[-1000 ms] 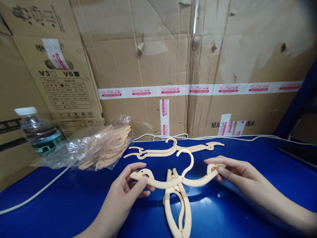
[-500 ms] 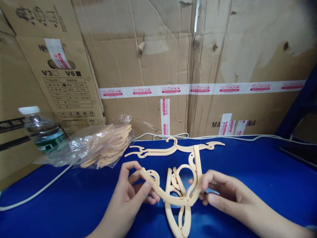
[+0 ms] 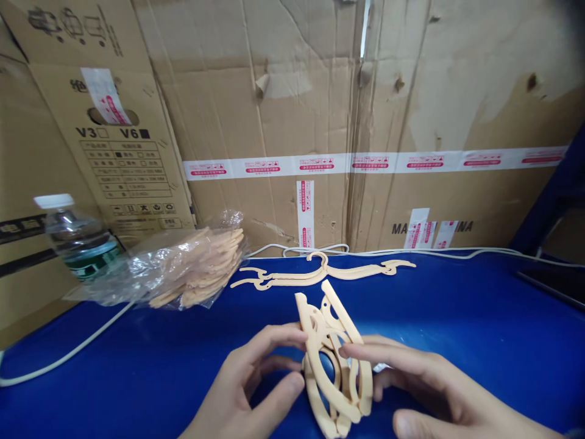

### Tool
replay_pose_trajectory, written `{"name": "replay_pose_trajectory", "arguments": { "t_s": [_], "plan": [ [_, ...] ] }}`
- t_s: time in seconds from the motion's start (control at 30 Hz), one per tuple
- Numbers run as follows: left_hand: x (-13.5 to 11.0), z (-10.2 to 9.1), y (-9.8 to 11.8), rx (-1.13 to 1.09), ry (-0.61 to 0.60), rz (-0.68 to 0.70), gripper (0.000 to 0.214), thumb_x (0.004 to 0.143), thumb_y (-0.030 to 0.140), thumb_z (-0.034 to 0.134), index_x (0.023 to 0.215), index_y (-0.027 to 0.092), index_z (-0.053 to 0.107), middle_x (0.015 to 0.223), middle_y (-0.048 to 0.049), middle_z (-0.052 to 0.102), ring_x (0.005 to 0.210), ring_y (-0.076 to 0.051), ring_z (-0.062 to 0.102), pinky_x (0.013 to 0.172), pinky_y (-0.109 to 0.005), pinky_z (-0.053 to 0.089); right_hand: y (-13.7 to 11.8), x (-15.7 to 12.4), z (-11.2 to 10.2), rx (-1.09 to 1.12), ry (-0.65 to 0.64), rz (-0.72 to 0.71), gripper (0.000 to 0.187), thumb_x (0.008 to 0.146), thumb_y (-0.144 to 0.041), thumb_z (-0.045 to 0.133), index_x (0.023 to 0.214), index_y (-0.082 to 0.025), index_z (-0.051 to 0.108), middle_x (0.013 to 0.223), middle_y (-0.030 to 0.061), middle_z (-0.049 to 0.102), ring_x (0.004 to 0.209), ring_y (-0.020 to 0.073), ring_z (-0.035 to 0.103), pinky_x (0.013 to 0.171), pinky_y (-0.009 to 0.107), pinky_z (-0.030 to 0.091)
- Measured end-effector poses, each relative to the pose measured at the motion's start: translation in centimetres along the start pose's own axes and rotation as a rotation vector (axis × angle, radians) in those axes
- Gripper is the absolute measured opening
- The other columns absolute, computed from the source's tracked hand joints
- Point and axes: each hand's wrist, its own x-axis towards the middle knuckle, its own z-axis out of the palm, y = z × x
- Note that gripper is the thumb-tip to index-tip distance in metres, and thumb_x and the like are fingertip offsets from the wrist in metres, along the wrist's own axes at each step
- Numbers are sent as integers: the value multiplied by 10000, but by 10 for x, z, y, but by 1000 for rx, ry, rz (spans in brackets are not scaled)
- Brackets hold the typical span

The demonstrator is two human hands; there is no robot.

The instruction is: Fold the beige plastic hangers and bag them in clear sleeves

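Observation:
A cream folding hanger (image 3: 336, 390), both its arms folded upward, rests on another folded hanger (image 3: 315, 405) on the blue table. Around its left side curves my left hand (image 3: 256, 378), open, with the index fingertip at the hanger's left arm and the thumb apart from it. My right hand (image 3: 425, 378) is open too. Its index finger lies against the hanger's right arm, while the thumb stays well away. Behind them, an unfolded cream hanger (image 3: 297, 278) lies on the table; whether a second one lies under it, I cannot tell.
A clear plastic bag (image 3: 183, 268) full of cream hangers lies at the left, beside a water bottle (image 3: 77, 241). Cardboard boxes (image 3: 274, 122) wall off the back. A white cable (image 3: 68, 360) crosses the left, and a dark flat device (image 3: 553, 286) lies at the right edge.
The upper hanger's spread arms have swung inward and up, and it has come down onto the folded hanger below. Both hands moved closer together, and the left hand's pinch has loosened.

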Motion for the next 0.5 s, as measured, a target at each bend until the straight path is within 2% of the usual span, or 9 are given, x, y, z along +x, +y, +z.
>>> {"name": "replay_pose_trajectory", "arguments": {
  "t_s": [0.1, 0.2, 0.3, 0.4, 0.5],
  "plan": [
    [-2, 1, 0, -89, -114, 14, 355, 928, 287, 665, 1279, 321, 626, 1466, -49, 529, 1222, -268, 609, 1012, -374, 533, -1, -1, 1, -61, -9, -33, 500, 928, -401, 637, 1403, -462, 495, 1558, -10, 414, 1403, 248, 415, 1130, 398, 382],
    [-1, 1, -1, -180, -192, -15, 413, 929, 302, 675, 1332, 335, 588, 1535, -55, 450, 1277, -286, 567, 1039, -406, 513, -1, -2, 0, -109, -4, -66, 529, 921, -392, 647, 1417, -462, 477, 1563, -6, 406, 1415, 254, 392, 1133, 409, 368],
    [1, 0, -2, -234, -202, -58, 495, 923, 321, 689, 1391, 318, 526, 1469, -87, 534, 1269, -282, 575, 1052, -421, 494, 0, -2, -1, -125, 26, -81, 552, 926, -383, 637, 1436, -467, 445, 1575, -5, 385, 1418, 260, 387, 1130, 432, 370],
    [0, -1, 0, -273, -202, -100, 555, 912, 348, 703, 1423, 307, 490, 1363, -93, 633, 1248, -277, 594, 1081, -441, 461, 2, -3, -3, -159, 28, -43, 515, 939, -381, 618, 1425, -456, 465, 1579, -11, 379, 1440, 260, 346, 1155, 454, 322],
    [-3, -1, 4, -252, -224, -109, 562, 909, 323, 706, 1427, 344, 489, 1412, -73, 598, 1293, -272, 561, 1126, -447, 410, 3, -6, -5, -160, 14, 13, 449, 942, -389, 612, 1379, -444, 526, 1539, -14, 443, 1430, 260, 366, 1170, 447, 298]
  ]
}}
